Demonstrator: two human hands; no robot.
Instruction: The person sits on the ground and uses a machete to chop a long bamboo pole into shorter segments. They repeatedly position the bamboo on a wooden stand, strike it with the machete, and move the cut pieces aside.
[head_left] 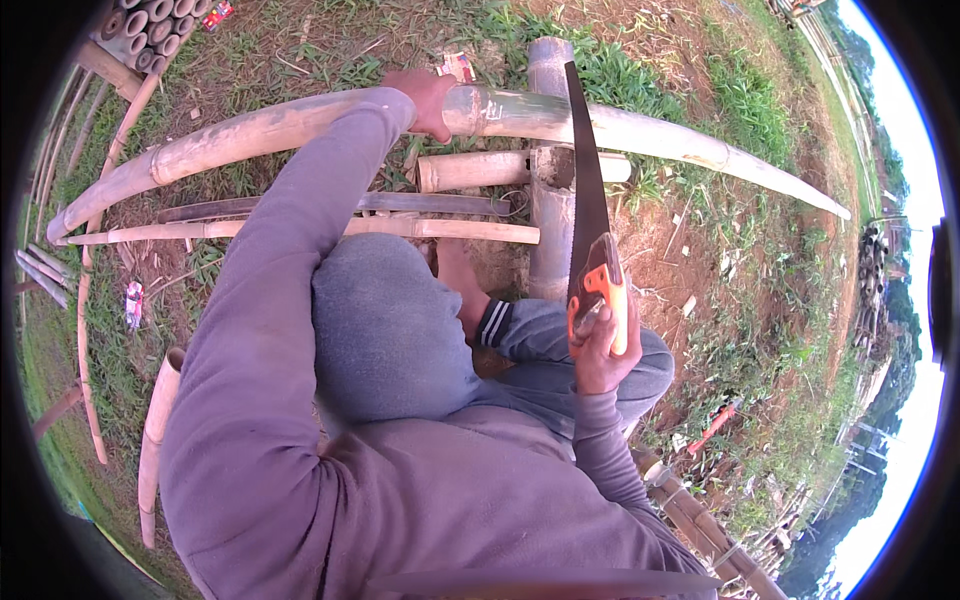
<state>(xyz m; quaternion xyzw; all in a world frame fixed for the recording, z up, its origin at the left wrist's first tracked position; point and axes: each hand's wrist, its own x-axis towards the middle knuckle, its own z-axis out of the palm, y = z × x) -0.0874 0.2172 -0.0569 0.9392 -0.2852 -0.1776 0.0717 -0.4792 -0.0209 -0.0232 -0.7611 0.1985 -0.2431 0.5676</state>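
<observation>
A long bamboo pole (240, 130) lies across in front of me, over a thick upright-running bamboo piece (550, 225). My left hand (425, 100) grips the pole near its middle, fingers wrapped over it. In my right hand (603, 355) is a handsaw (588, 160), held by its orange handle. Its dark blade points away from me and crosses over the pole to the right of my left hand; whether it touches the bamboo I cannot tell. A short bamboo piece (475, 171) rests just nearer than the pole, beside a split bamboo strip (470, 230).
Stacked cut bamboo tubes (150, 30) sit at the far left. An orange-handled tool (712, 428) lies on the ground at right. A tied bamboo frame (705, 525) stands at lower right. My bent knee (390, 320) and bare foot (462, 285) are close to the bamboo.
</observation>
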